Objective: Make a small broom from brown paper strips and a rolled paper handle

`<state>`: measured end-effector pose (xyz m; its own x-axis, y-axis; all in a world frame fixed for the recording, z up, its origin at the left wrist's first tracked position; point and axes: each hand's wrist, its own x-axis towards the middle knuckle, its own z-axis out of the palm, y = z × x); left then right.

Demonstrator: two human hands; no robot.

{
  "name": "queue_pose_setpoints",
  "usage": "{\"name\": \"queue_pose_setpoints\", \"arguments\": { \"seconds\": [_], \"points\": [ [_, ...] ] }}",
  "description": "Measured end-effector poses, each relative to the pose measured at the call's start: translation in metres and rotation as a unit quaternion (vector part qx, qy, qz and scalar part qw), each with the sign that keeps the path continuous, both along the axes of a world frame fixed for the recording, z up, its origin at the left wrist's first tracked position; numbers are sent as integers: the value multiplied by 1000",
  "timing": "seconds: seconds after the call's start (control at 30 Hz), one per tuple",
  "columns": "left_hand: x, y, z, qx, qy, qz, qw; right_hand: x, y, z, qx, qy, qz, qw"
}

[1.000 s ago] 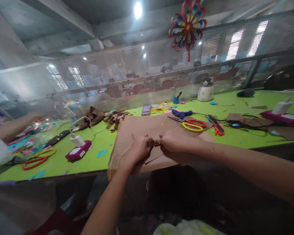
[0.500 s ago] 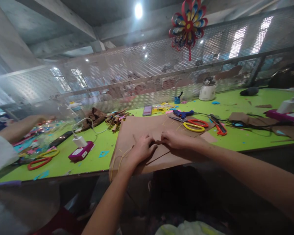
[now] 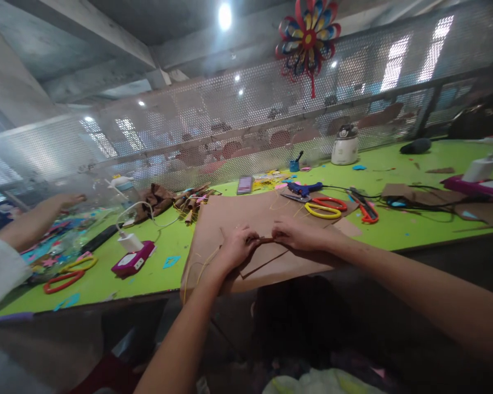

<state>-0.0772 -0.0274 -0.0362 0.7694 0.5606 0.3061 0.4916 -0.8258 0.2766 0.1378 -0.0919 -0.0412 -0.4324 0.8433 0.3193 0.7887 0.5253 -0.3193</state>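
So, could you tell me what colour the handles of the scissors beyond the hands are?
The scissors have one yellow and one red handle, seen in the head view.

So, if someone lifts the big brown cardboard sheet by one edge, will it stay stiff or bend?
The big brown cardboard sheet overhangs the green table without drooping, so it probably stays fairly stiff. It looks thin, so likely light and easily pushed.
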Motion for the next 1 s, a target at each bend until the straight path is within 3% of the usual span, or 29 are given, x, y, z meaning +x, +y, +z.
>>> {"name": "queue_pose_setpoints", "arguments": {
  "seconds": [0.2, 0.63, 1.0],
  "points": [
    [1, 1, -1, -10, -11, -3, 1000, 17, -6, 4, 53, -42, 39, 997],
    [-1, -1, 11, -71, 21, 5, 997, 22, 4, 23, -112, -26, -2, 993],
    [3, 0, 10, -47, 32, 9, 998, 25, 10, 20, -134, 8, -25, 991]
  ]
}}
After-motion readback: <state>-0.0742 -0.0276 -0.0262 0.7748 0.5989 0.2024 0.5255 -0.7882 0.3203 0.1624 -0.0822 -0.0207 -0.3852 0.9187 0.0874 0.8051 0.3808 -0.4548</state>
